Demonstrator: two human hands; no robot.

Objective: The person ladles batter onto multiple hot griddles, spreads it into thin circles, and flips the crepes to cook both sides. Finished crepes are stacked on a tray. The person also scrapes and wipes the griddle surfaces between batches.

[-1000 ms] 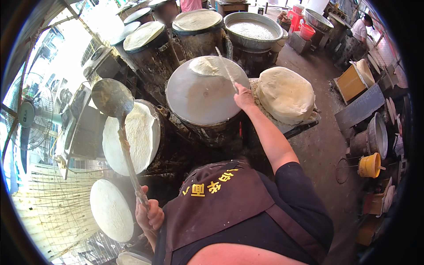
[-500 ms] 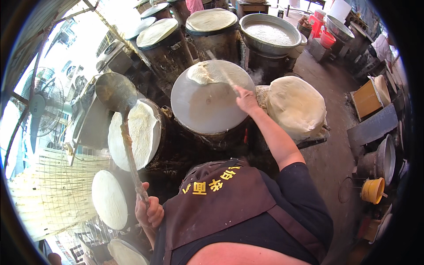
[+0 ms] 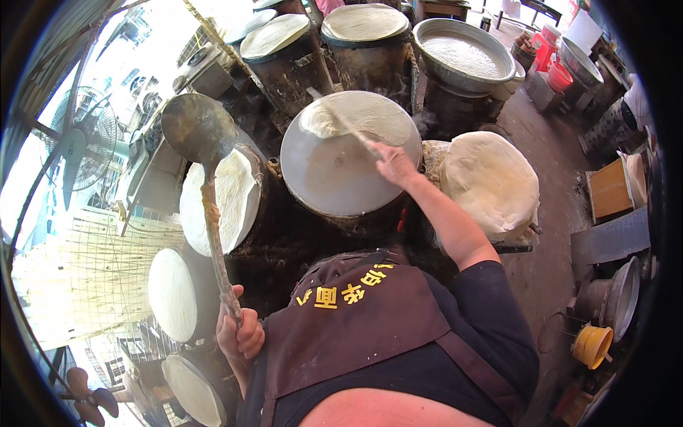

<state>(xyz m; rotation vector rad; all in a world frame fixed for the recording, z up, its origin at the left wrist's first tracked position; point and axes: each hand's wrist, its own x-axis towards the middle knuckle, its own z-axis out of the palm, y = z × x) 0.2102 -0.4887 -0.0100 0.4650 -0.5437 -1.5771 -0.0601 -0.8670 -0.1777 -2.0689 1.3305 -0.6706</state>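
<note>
My left hand (image 3: 240,336) is closed round the long handle of a large metal ladle (image 3: 198,127), held upright at my left with its bowl raised. My right hand (image 3: 391,167) grips a pale flat stick (image 3: 341,121), blurred, angled across the round griddle (image 3: 334,185) in front of me. Under the stick a cream layer of batter (image 3: 380,112) covers the griddle's far part; the near part is bare grey. Left of it is a drum top with a white sheet (image 3: 231,199) on it. At the right a big pale dough mound (image 3: 487,185) sits on a board.
More drums with pale rounds (image 3: 363,21) stand behind. A metal basin of white liquid (image 3: 464,53), red buckets (image 3: 560,80), a yellow bucket (image 3: 592,345) and boards (image 3: 608,188) line the right, near a partly seen person (image 3: 637,99). A fan (image 3: 78,142) stands at the left.
My right hand and stick have swung leftward across the griddle, and the batter is spread wider toward the right. The ladle stays held up. The whole view has shifted, with surroundings sliding rightward.
</note>
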